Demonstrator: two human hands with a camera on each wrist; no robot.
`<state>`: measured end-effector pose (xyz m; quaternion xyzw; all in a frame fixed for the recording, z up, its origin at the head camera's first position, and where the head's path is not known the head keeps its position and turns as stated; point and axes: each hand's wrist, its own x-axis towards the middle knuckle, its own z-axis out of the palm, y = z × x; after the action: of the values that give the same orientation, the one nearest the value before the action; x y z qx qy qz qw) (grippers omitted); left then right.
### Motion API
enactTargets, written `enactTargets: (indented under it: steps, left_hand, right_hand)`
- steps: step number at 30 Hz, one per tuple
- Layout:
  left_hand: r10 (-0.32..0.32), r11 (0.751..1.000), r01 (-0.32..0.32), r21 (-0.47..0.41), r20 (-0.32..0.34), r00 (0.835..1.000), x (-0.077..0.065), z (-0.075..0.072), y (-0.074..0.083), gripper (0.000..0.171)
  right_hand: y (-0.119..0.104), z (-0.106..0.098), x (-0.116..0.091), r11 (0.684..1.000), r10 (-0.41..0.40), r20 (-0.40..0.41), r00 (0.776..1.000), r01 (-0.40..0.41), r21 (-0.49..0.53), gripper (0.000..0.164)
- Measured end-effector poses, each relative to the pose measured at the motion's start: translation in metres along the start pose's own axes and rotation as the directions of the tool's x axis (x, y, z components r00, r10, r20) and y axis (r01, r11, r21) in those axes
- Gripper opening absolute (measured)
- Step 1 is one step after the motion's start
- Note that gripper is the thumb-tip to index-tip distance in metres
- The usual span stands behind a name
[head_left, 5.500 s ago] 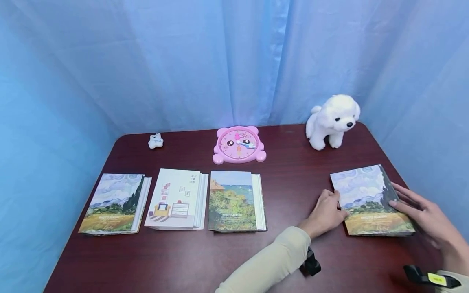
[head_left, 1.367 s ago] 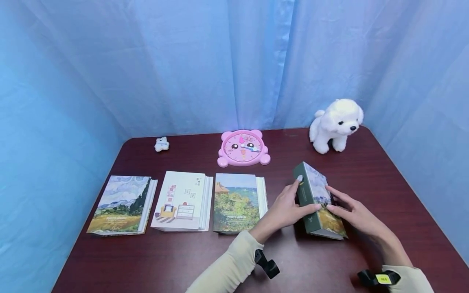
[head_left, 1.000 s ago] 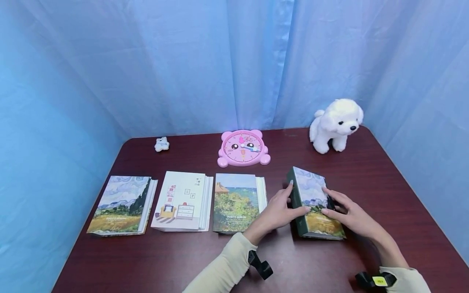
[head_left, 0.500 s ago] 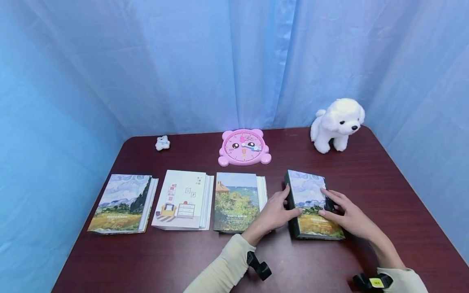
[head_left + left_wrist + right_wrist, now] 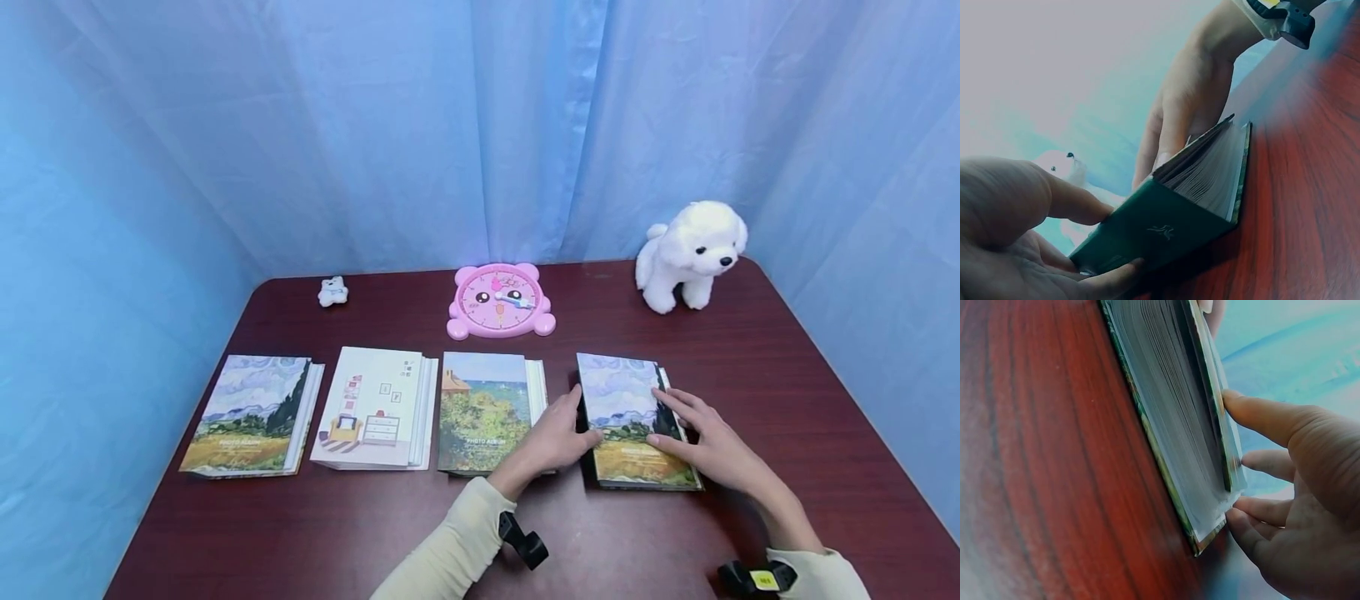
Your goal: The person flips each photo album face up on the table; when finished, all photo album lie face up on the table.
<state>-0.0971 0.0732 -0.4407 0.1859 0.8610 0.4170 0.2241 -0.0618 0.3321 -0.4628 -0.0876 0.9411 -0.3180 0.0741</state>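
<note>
A thick photo album point(image 5: 618, 392) with a painted landscape cover lies face up at the right end of a row on the table. My left hand point(image 5: 552, 435) holds its spine side, thumb at the cover's edge and fingers against the dark green spine point(image 5: 1160, 228). On the opposite side my right hand point(image 5: 712, 443) grips it, thumb on top of the cover and fingertips by the page edges point(image 5: 1166, 406). To its left lie a seaside-garden album point(image 5: 483, 408), a white album with a drawn armchair point(image 5: 375, 400), and another landscape album point(image 5: 247, 408).
Behind the row, a pink toy clock point(image 5: 500, 302) lies mid-table, with a small white bear figure point(image 5: 333, 292) to its left. A white plush dog point(image 5: 690, 254) stands at the back right. Blue curtains point(image 5: 375, 125) surround the dark red wooden table point(image 5: 300, 533).
Both hands have brought the album left from the table's right side. It was tilted with its spine showing; now its cover faces up, nearly straight, beside the garden album.
</note>
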Motion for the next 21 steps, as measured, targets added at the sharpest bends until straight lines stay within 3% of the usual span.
enactTargets:
  steps: [6, 21]
  left_hand:
    - [-0.015, 1.0, 0.015, 0.02, 0.019, 1.0, -0.0007, -0.004, -0.0037, 0.075]
    - [-0.044, 0.998, 0.045, 0.05, -0.019, 0.999, -0.0036, -0.008, -0.0045, 0.074]
  right_hand:
    - [-0.0023, -0.0006, -0.0007, 1.0, 0.001, 0.005, 1.0, -0.001, -0.011, 0.073]
    - [-0.0023, 0.0024, -0.0004, 0.999, 0.0, -0.006, 1.0, -0.001, -0.039, 0.074]
